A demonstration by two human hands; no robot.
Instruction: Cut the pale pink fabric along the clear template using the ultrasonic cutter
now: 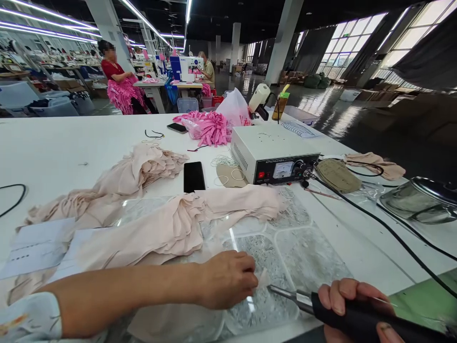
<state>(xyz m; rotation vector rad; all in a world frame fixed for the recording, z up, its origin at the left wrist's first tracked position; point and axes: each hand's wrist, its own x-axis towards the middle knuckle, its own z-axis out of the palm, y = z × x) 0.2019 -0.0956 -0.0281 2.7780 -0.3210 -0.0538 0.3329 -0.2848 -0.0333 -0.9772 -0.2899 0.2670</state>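
While the right hand (357,305) wraps its fingers round a black-handled tool (303,301), the left hand (226,278) has its fingers curled together, apparently pinching the pale fabric piece (263,278) just beside the tool's tip, though that grip is partly hidden. Work looks partway: this piece seems unfinished, and a near heap (171,231) and far heap (143,169) of beige cloth lie on the surface (71,152); which pieces are finished, I cannot tell.
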